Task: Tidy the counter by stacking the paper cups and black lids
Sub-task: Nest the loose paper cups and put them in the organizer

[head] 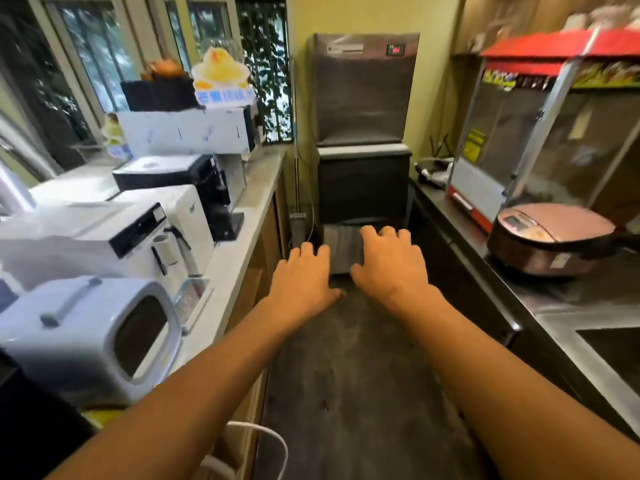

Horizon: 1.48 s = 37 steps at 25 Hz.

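Narrow aisle, dark matte floor (346,375); left hand (303,282), right hand (389,263) loosely curled.

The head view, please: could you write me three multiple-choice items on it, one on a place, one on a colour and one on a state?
1. Where does the rice cooker sit?
A. On the right counter
B. On the floor
C. On the left counter

2. What colour is the top of the popcorn machine?
A. Blue
B. Red
C. Green

3. What are the two hands doing?
A. Each grips a cup
B. Both press on a lid
C. Both are held out over the aisle, holding nothing

Answers:
1. A, it rests on the dark counter at the right, below the popcorn machine.
2. B, its roof panel is red.
3. C, the left hand and right hand hang side by side with loosely bent fingers and nothing in them.
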Tool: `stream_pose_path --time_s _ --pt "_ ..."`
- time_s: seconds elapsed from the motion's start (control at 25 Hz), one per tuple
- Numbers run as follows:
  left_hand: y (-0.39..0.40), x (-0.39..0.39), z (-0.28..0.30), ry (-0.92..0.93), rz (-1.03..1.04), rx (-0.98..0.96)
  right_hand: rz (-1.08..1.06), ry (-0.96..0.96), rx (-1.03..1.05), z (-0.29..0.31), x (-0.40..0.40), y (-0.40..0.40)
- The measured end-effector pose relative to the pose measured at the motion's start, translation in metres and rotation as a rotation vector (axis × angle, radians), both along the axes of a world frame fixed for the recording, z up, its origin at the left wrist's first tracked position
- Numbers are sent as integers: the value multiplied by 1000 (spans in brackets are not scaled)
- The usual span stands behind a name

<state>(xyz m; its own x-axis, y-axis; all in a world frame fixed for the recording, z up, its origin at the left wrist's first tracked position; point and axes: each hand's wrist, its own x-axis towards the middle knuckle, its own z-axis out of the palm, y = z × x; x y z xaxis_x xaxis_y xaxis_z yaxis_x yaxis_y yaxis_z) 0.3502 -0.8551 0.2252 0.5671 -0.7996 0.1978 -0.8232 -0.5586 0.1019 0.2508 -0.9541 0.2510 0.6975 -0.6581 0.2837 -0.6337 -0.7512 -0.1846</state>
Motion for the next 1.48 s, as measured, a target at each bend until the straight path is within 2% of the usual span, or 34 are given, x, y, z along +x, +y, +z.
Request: stream_pose_path --time_s 0.24,0.48,0.8,1.04,1.28,1.48 --pt "44 17 109 -184 22 -152 66 -136 -101 107 -8 22" --pt "98 25 158 -252 176 -129 187 -208 -110 141 -2 46" --pt "149 8 168 -282 427 -87 501 -252 -86 136 48 96" --pt "233 -13 149 -270 647 39 758 -149 -17 109 83 181" --pt "351 -69 158 -328 878 90 1043 -165 -8 117 58 300" --pt "467 -157 176 -398 1047 47 1275 -243 -36 137 1 423"
